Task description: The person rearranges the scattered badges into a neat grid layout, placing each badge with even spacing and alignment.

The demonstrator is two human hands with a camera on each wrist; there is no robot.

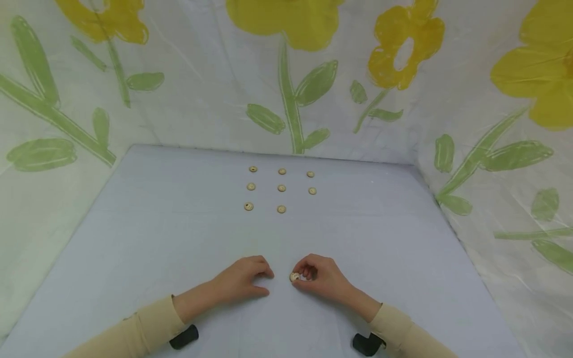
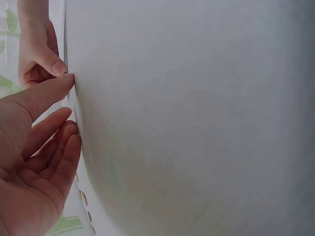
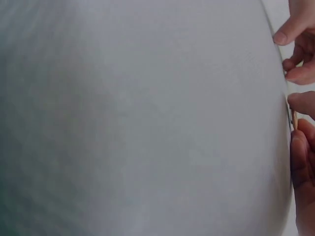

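Between thumb and fingertips my right hand [image 1: 326, 278] pinches a small round wooden disc [image 1: 294, 277] with dark marks, low over the near part of the table. In the right wrist view only a thin edge of that disc [image 3: 294, 119] shows between the fingers. My left hand [image 1: 241, 281] lies just to the left, thumb and fingers apart, nothing between them. The left wrist view shows this left hand [image 2: 39, 157] with relaxed fingers. Farther off, several similar discs lie in rows, among them a middle disc [image 1: 281, 188] and a front left disc [image 1: 248, 206].
A pale cloth covers the table [image 1: 179, 238]. Behind and beside it hangs a white sheet [image 1: 197, 89] printed with yellow flowers and green leaves. Dark objects [image 1: 184, 337] sit under the sleeves near both wrists.
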